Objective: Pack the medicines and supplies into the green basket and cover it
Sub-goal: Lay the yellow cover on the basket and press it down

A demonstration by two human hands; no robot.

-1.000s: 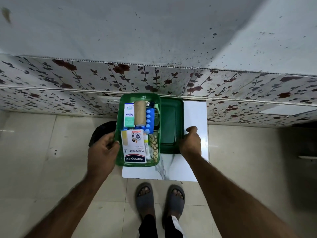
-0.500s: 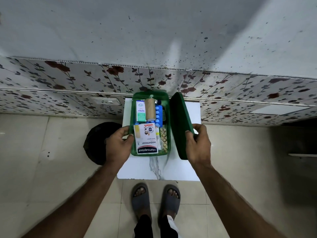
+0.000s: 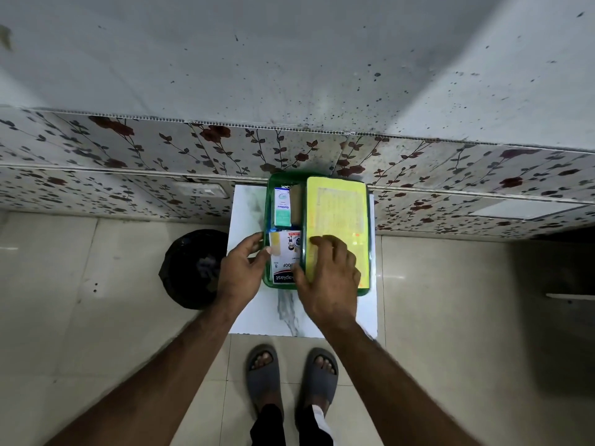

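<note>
The green basket [image 3: 268, 201] stands on a small white marble-patterned table [image 3: 248, 304] against the wall. Inside show a white-and-teal medicine box [image 3: 282, 207], a tan bandage roll [image 3: 296, 201] and a Hansaplast plaster box [image 3: 285, 260]. The lid [image 3: 336, 214], green-rimmed with a yellow label on top, lies over the basket's right part and hides the items under it. My right hand [image 3: 328, 272] grips the lid at its near left edge, fingers spread on top. My left hand [image 3: 243, 268] holds the basket's left rim.
A black bin [image 3: 193, 268] stands on the tiled floor left of the table. A floral-panelled wall [image 3: 128, 149] with a socket [image 3: 201, 189] runs behind. My feet in grey slippers [image 3: 291, 378] stand just before the table's front edge.
The lid was lying flat to the right of the basket, then stood on edge, and now has swung over onto the basket's right side. My left hand stayed on the left rim.
</note>
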